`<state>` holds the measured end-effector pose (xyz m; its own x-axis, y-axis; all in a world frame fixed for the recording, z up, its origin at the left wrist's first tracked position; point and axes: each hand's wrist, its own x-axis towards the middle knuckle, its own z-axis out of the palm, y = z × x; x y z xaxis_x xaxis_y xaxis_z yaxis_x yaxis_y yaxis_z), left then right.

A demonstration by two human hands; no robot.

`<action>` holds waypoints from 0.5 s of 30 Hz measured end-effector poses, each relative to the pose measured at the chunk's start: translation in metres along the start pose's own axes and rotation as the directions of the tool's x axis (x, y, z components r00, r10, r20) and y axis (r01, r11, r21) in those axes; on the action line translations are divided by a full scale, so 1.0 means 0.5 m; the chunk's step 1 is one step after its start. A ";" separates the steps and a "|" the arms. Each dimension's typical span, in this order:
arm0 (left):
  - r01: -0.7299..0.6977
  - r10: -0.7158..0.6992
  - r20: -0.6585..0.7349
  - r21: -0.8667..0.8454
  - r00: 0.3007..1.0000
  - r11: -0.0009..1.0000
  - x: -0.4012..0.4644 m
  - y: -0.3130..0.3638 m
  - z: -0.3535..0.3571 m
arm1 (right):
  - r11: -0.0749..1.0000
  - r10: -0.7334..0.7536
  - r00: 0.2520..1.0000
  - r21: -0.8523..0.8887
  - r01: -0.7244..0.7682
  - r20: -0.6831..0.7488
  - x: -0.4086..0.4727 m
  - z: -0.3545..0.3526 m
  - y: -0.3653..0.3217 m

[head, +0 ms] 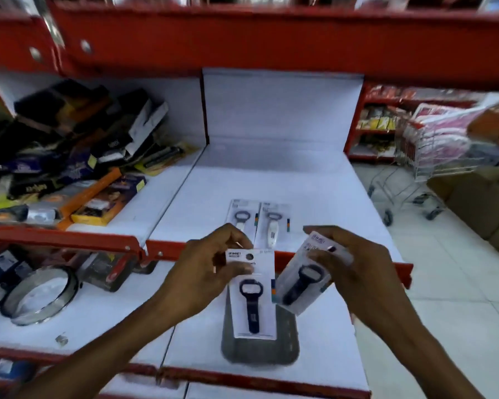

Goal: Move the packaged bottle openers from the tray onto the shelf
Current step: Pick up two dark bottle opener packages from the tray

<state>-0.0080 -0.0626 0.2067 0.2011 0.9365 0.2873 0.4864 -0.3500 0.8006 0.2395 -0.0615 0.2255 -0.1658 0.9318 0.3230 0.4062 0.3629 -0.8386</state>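
My left hand [211, 267] grips the top of a white card with a dark bottle opener [252, 303], held upright over the grey tray [260, 349] on the lower shelf. In my right hand [355, 272] is a second packaged opener [303, 283], tilted to the left. Two more packaged openers, one with a dark head [241, 217] and one pale [272, 223], lie side by side near the front of the white upper shelf [271, 180], just beyond my fingers.
A heap of dark and orange boxes [69, 156] fills the shelf to the left. Round glass lids [39, 295] sit on the lower left shelf. A wire shopping trolley [432, 151] and cardboard boxes [478, 203] stand on the tiled floor at right. Red shelf edges [300, 257] run across.
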 end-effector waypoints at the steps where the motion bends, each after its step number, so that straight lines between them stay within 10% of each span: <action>1: -0.004 0.004 0.007 -0.058 1.000 0.998 0.021 0.018 -0.011 | 0.999 -0.035 0.999 -0.010 0.035 -0.016 0.015 -0.021 -0.017; 5: -0.090 0.090 -0.011 -0.077 0.996 0.993 0.145 0.059 -0.035 | 0.967 -0.126 0.991 -0.226 0.115 -0.035 0.122 -0.099 -0.044; 15: 0.081 -0.079 0.016 -0.119 0.997 0.990 0.416 0.017 0.046 | 0.922 0.169 0.936 -0.385 -0.040 0.308 0.373 -0.143 0.061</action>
<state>0.0575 0.1286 0.2609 0.1756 0.9608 0.2145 0.3959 -0.2684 0.8782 0.2853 0.1241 0.2916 -0.3635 0.9312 0.0249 0.7269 0.3003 -0.6177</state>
